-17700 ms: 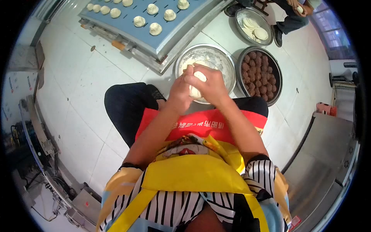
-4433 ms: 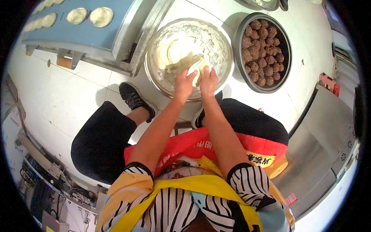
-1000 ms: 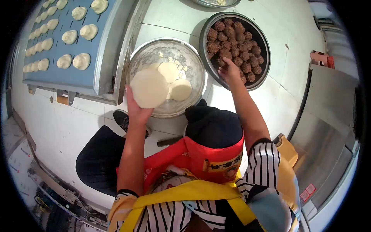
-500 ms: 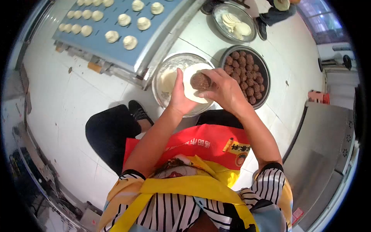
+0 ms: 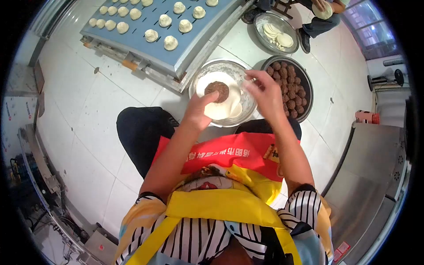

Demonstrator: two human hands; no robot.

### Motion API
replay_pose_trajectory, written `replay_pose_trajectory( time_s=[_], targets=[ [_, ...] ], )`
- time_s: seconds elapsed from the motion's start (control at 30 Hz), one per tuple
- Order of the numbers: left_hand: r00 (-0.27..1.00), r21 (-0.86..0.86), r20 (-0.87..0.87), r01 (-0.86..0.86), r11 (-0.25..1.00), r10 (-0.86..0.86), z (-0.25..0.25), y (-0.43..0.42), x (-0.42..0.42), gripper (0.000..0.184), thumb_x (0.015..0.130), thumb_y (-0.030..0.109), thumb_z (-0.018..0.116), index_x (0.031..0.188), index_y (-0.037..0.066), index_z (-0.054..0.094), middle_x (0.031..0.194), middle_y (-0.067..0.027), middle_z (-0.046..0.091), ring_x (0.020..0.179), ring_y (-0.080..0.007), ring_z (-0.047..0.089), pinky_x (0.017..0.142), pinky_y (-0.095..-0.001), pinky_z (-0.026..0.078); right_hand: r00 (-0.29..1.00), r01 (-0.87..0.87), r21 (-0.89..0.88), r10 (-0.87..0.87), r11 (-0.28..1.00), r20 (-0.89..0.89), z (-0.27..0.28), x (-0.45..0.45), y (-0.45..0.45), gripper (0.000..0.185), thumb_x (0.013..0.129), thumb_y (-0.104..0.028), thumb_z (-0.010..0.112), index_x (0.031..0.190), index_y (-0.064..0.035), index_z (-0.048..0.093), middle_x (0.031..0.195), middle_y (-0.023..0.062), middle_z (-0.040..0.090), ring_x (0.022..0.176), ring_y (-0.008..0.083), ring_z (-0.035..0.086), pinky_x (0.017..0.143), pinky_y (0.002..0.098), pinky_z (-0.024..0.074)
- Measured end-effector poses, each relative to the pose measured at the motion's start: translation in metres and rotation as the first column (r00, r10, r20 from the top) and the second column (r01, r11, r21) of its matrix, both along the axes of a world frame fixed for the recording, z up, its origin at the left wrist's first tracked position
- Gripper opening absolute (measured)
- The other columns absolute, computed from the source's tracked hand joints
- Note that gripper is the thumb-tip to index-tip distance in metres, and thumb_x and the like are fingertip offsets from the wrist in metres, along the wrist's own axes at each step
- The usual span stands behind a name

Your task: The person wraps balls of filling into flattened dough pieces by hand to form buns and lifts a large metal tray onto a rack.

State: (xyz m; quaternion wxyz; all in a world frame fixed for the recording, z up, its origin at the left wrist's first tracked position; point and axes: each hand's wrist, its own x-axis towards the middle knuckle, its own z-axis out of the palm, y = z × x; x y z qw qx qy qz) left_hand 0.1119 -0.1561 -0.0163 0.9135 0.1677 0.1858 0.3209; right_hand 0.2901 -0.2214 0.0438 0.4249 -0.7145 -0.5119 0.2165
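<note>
My left hand (image 5: 198, 110) holds a round, pale dough wrapper (image 5: 217, 111) from its left side, over a floury metal bowl (image 5: 245, 112). A brown ball of filling (image 5: 217, 91) rests on the wrapper, and my left thumb presses on it. My right hand (image 5: 268, 96) is apart from the dough, above the bowl's right rim, its fingers loosely bent and spread with nothing in them. Just beyond it stands a dark basin (image 5: 310, 97) of many brown filling balls (image 5: 289, 90). More dough may lie in the bowl under the wrapper; I cannot tell.
At upper left, rows of shaped dough buns (image 5: 164, 20) sit on a blue conveyor belt (image 5: 137, 26). Another metal bowl (image 5: 260, 35) holds flat dough rounds (image 5: 285, 40). A seated person's hand (image 5: 326, 8) holds a dough round at top right. A steel cabinet (image 5: 366, 163) stands at right.
My right hand has let go of the filling ball and drawn back to the right. The ball now lies on the wrapper under my left thumb. The whole view has shifted slightly.
</note>
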Motion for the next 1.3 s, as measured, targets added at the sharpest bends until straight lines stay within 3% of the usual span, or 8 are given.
replay_pose_trajectory(
  time_s=[0.03, 0.17, 0.43, 0.63, 0.73, 1.03, 1.23, 1.3],
  targets=[
    [1.000, -0.004, 0.023, 0.019, 1.000, -0.019, 0.001, -0.004, -0.005, 0.048, 0.079, 0.005, 0.064, 0.124, 0.001, 0.047, 0.115, -0.0122, 0.058, 0.104, -0.0246, 0.060, 0.093, -0.0407, 0.049, 0.955, -0.001, -0.142, -0.042, 0.990, -0.294, 0.005, 0.005, 0.004, 0.024, 0.084, -0.019, 0.066, 0.098, 0.0004, 0.067, 0.076, 0.0059, 0.063, 0.065, 0.0123, 0.056, 0.058, 0.0254, 0.0459],
    [0.988, 0.066, 0.067, 0.133, 0.989, -0.138, 0.008, -0.016, -0.013, 0.051, 0.079, 0.011, 0.064, 0.126, 0.000, 0.046, 0.116, -0.0122, 0.058, 0.105, -0.0245, 0.059, 0.094, -0.0388, 0.047, 0.685, -0.316, -0.261, 0.029, 0.912, -0.728, -0.013, 0.011, 0.011, 0.017, 0.084, -0.013, 0.065, 0.090, 0.0032, 0.066, 0.066, 0.0017, 0.057, 0.055, 0.0087, 0.050, 0.050, 0.0237, 0.0409],
    [0.974, 0.179, -0.164, 0.184, 0.966, -0.155, 0.017, -0.018, -0.021, 0.050, 0.080, 0.014, 0.063, 0.125, 0.000, 0.046, 0.111, -0.0107, 0.059, 0.101, -0.0209, 0.060, 0.086, -0.0345, 0.050, 0.659, -0.303, -0.144, 0.098, 0.942, -0.745, -0.022, -0.008, 0.013, 0.009, 0.083, -0.006, 0.066, 0.080, -0.0013, 0.059, 0.075, 0.0037, 0.058, 0.057, 0.0097, 0.054, 0.049, 0.0246, 0.0457],
    [0.947, 0.169, -0.269, 0.224, 0.960, -0.173, 0.020, -0.017, -0.023, 0.047, 0.082, 0.014, 0.064, 0.123, 0.000, 0.046, 0.110, -0.0109, 0.059, 0.097, -0.0195, 0.061, 0.083, -0.0331, 0.052, 0.819, -0.374, -0.159, 0.245, 0.914, -0.519, -0.022, -0.015, 0.009, 0.011, 0.084, -0.005, 0.066, 0.080, 0.0003, 0.057, 0.071, 0.0040, 0.057, 0.053, 0.0113, 0.055, 0.045, 0.0244, 0.0453],
    [0.945, 0.231, -0.327, 0.084, 0.969, -0.004, 0.014, -0.019, -0.021, 0.047, 0.082, 0.012, 0.066, 0.123, 0.000, 0.047, 0.109, -0.0108, 0.059, 0.096, -0.0184, 0.061, 0.083, -0.0325, 0.052, 0.819, -0.259, -0.103, 0.162, 0.960, -0.550, -0.026, -0.020, 0.008, 0.011, 0.083, -0.004, 0.066, 0.079, -0.0006, 0.057, 0.070, 0.0045, 0.057, 0.051, 0.0122, 0.055, 0.046, 0.0250, 0.0469],
    [0.897, 0.236, -0.418, 0.260, 0.936, -0.144, 0.008, -0.011, -0.031, 0.049, 0.082, 0.012, 0.068, 0.124, 0.002, 0.046, 0.108, -0.0094, 0.058, 0.096, -0.0173, 0.060, 0.083, -0.0322, 0.052, 0.743, -0.438, -0.191, 0.235, 0.879, -0.627, -0.023, -0.015, 0.009, 0.010, 0.083, -0.004, 0.066, 0.082, 0.0009, 0.058, 0.073, 0.0037, 0.057, 0.056, 0.0117, 0.056, 0.049, 0.0236, 0.0491],
    [0.849, 0.314, -0.524, 0.124, 0.941, 0.063, 0.010, -0.021, -0.022, 0.048, 0.081, 0.014, 0.068, 0.122, -0.003, 0.049, 0.107, -0.0098, 0.059, 0.096, -0.0162, 0.060, 0.081, -0.0303, 0.050, 0.807, -0.341, -0.212, 0.169, 0.916, -0.566, -0.027, -0.019, 0.010, 0.011, 0.081, -0.002, 0.068, 0.079, 0.0027, 0.058, 0.071, 0.0039, 0.053, 0.056, 0.0118, 0.057, 0.046, 0.0251, 0.0496],
    [0.864, 0.314, -0.504, 0.196, 0.929, -0.012, 0.008, -0.017, -0.027, 0.048, 0.082, 0.015, 0.067, 0.122, -0.003, 0.049, 0.108, -0.0101, 0.059, 0.096, -0.0159, 0.059, 0.081, -0.0299, 0.050, 0.792, -0.404, -0.091, 0.298, 0.910, -0.533, -0.028, -0.019, 0.009, 0.009, 0.081, -0.001, 0.067, 0.079, 0.0022, 0.059, 0.074, 0.0040, 0.053, 0.058, 0.0118, 0.057, 0.047, 0.0247, 0.0497]
  ],
)
